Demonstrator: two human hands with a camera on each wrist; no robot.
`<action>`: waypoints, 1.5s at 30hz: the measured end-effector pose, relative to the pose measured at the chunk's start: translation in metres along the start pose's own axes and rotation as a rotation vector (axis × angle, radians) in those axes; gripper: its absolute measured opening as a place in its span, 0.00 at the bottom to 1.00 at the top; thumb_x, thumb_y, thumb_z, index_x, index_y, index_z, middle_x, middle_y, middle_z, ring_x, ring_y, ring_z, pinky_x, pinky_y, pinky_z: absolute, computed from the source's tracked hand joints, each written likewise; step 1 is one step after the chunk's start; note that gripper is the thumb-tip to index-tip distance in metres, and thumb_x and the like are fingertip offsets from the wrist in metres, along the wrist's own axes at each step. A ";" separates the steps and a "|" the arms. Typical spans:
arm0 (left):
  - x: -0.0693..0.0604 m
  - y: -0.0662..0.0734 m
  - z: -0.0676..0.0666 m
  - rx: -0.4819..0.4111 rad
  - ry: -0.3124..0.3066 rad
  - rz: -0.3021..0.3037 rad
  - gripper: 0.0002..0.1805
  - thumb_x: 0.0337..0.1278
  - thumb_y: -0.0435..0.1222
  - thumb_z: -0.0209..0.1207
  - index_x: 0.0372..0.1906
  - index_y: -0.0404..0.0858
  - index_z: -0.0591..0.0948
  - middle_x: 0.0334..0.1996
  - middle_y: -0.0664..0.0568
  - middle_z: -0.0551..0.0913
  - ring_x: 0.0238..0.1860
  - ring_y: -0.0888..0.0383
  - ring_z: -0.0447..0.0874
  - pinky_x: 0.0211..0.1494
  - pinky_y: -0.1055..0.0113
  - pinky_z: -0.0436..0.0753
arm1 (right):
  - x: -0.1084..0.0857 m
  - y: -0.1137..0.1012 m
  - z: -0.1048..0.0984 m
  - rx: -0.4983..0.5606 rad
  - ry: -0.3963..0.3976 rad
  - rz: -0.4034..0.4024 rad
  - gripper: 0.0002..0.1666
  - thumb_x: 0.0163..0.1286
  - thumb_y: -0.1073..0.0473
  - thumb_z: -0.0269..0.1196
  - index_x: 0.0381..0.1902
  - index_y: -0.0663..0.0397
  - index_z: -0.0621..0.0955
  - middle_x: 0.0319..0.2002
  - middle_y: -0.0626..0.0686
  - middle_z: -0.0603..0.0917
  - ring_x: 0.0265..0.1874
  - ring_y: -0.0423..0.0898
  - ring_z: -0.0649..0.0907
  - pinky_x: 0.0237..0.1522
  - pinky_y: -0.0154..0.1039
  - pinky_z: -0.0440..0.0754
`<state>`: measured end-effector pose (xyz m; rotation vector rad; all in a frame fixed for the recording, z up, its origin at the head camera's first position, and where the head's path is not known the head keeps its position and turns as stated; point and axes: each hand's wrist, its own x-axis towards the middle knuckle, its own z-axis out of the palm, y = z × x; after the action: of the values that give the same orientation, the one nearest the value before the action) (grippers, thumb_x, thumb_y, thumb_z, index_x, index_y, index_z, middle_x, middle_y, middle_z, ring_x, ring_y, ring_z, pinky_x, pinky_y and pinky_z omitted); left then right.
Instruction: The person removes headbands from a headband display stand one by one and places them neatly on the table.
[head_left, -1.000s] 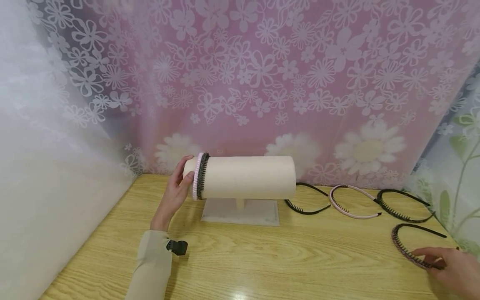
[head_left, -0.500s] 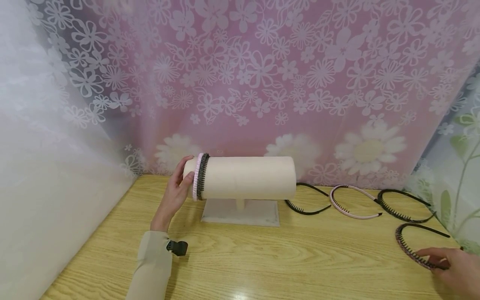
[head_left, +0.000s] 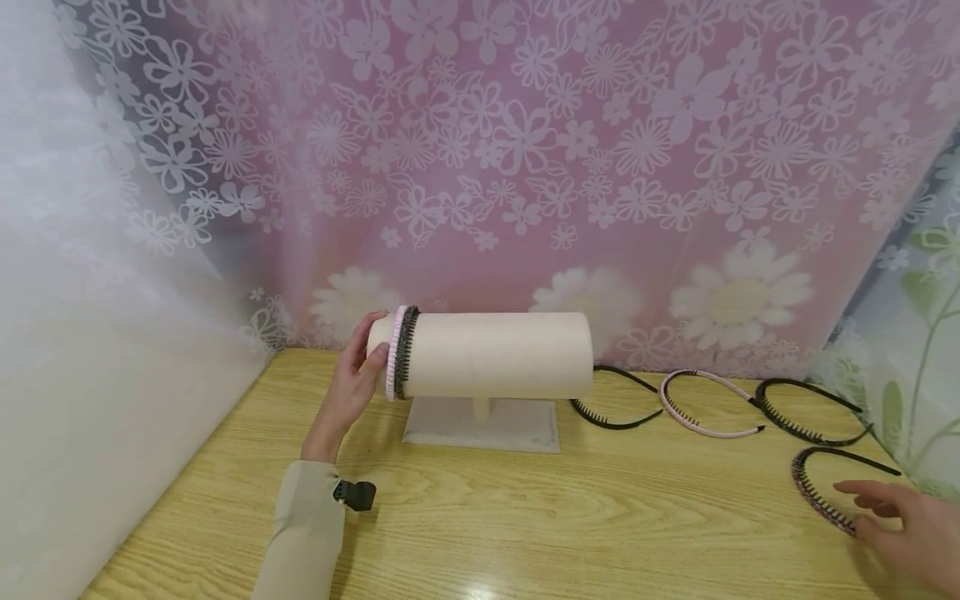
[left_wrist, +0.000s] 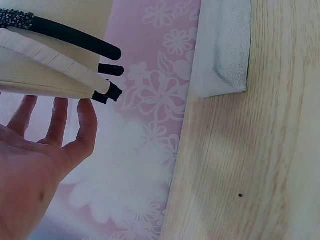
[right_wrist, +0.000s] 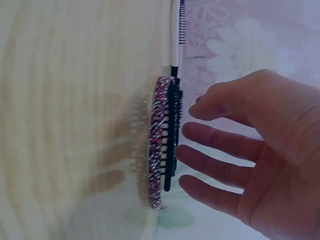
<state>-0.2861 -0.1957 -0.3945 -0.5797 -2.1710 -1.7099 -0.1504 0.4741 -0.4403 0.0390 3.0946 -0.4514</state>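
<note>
My left hand (head_left: 348, 396) holds the left end of a cream cylindrical headband stand (head_left: 498, 354), thumb in front and fingers behind. A pink wrapped headband (head_left: 393, 354) and a dark glittery toothed headband (head_left: 406, 354) sit side by side around that end. In the left wrist view, fingertips touch the cylinder's edge near the ends of both bands. My right hand (head_left: 911, 533) is beside a pink-and-black glitter headband (head_left: 812, 497) lying on the table. Seen in the right wrist view, its fingers are apart from this headband (right_wrist: 157, 145) and hold nothing.
Along the back right of the wooden table (head_left: 600, 517) lie a black headband (head_left: 618, 427), a pink headband (head_left: 727, 434) and a dark toothed headband (head_left: 791, 429). The stand's pale base (head_left: 480, 433) rests near the floral curtain (head_left: 480, 167).
The right hand has let go of the glitter headband and drawn slightly away, after the band shifted a little to the right. The left hand and stand stay put.
</note>
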 end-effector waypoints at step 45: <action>0.001 -0.002 0.000 -0.026 -0.002 -0.002 0.27 0.79 0.38 0.48 0.78 0.52 0.64 0.68 0.54 0.73 0.55 0.59 0.79 0.47 0.69 0.83 | 0.024 -0.122 -0.029 0.182 0.603 -0.393 0.37 0.56 0.57 0.78 0.65 0.49 0.81 0.55 0.64 0.86 0.55 0.05 0.59 0.46 0.09 0.61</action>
<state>-0.2879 -0.1958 -0.3963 -0.5867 -2.1546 -1.7417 -0.1776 0.3658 -0.3782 -0.5390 3.6376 -0.8772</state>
